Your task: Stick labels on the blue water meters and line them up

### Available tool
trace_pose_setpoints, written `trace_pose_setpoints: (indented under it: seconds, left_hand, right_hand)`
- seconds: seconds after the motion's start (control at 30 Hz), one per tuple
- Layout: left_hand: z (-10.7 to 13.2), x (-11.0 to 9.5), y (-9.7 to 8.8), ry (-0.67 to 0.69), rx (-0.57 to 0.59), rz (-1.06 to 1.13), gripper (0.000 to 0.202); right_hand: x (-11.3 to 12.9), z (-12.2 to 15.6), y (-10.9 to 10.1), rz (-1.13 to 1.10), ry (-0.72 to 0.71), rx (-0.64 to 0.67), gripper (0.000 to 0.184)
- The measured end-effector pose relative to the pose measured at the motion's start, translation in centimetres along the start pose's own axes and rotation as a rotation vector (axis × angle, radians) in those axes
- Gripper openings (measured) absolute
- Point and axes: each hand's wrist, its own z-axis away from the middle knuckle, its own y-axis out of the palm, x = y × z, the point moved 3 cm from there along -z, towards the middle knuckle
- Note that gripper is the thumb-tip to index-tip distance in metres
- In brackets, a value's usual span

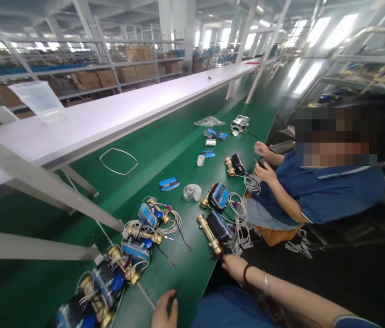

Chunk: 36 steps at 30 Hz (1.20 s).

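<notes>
My left hand (165, 310) is at the bottom of the view by the table's near edge, thumb and finger apart, with nothing seen in it. My right hand (234, 267) is closed at the bench edge, against a small dark piece at the lower end of a brass-bodied meter (210, 234); its fingertips are partly hidden. That meter has a black box and coiled grey cable. Behind it lies another meter (219, 196) with a blue label. Left of these, several brass meters with blue caps and cables stand in a row, the nearest meter (107, 280) close to my left hand.
A co-worker (315, 182) sits to the right, hands over the bench near a meter (235, 163). Tape rolls (191, 192), a blue label card (169, 183) and a wire loop (119, 161) lie on the green bench. A slanted metal post (59, 191) and white shelf (127, 109) stand left.
</notes>
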Motion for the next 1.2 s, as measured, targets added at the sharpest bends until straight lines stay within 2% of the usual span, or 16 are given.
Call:
trace_pose_setpoints:
  seconds: [0.07, 0.2, 0.3, 0.37, 0.47, 0.53, 0.6, 0.67, 0.7, 0.77, 0.87, 0.93, 1.0, 1.07, 1.13, 1.2]
  left_hand:
    - [-2.2, -3.8, 4.1, 0.01, 0.048, 0.078, 0.032]
    - [-6.3, -10.7, 12.1, -0.029, 0.124, 0.311, 0.04]
    - [-8.6, -13.3, 14.3, -0.162, 0.051, 0.571, 0.049]
    - [-9.2, -13.1, 13.2, -0.303, -0.121, 0.807, 0.049]
    - [-7.8, -10.4, 9.3, -0.479, -0.513, 1.084, 0.029]
    - [-6.0, -8.1, 6.8, -0.538, -0.747, 1.096, 0.022]
    - [-4.2, -6.0, 5.8, -0.563, -0.892, 1.01, 0.019]
    - [-3.0, -4.5, 6.6, -0.527, -0.906, 0.908, 0.017]
    - [-2.8, -4.1, 7.6, -0.483, -0.856, 0.859, 0.02]
    - [-2.9, -3.9, 10.6, -0.351, -0.647, 0.754, 0.032]
    - [-3.1, -5.5, 16.2, -0.085, -0.271, 0.552, 0.043]
    - [-3.0, -7.2, 19.8, 0.081, -0.168, 0.408, 0.051]
    - [-3.1, -9.0, 22.7, 0.157, -0.222, 0.316, 0.07]
    - [-3.3, -10.7, 24.9, 0.145, -0.36, 0.3, 0.086]
    - [-3.6, -11.9, 25.9, 0.125, -0.482, 0.314, 0.088]
    - [-3.9, -12.4, 25.6, 0.136, -0.576, 0.321, 0.077]
  right_hand:
    - [0.2, -0.6, -1.9, 0.026, -0.096, 0.143, 0.015]
    - [1.5, -1.8, -5.5, -0.018, -0.305, 0.497, 0.037]
    - [2.4, -1.8, -8.3, -0.184, -0.406, 0.694, 0.042]
    - [3.0, -2.1, -10.6, -0.329, -0.402, 0.767, 0.045]
    - [4.8, -4.1, -13.5, -0.531, -0.35, 0.813, 0.044]
    - [6.9, -6.6, -14.4, -0.738, -0.29, 0.763, 0.037]
    - [9.4, -9.4, -14.3, -0.93, -0.25, 0.648, 0.027]
    - [11.8, -11.7, -13.4, -0.992, -0.271, 0.554, 0.015]
    - [12.6, -12.6, -12.9, -0.997, -0.292, 0.524, 0.012]
    - [13.2, -13.4, -12.4, -0.989, -0.347, 0.49, 0.011]
    - [10.7, -12.5, -13.6, -0.969, -0.481, 0.463, 0.023]
    - [7.0, -11.2, -14.9, -0.953, -0.622, 0.418, 0.029]
    - [2.7, -10.2, -15.7, -0.904, -0.791, 0.303, 0.028]
    - [-1.6, -9.8, -15.5, -0.842, -0.9, 0.134, 0.035]
    - [-5.2, -10.1, -14.3, -0.81, -0.893, 0.029, 0.046]
    - [-8.1, -10.5, -12.9, -0.836, -0.844, 0.031, 0.056]
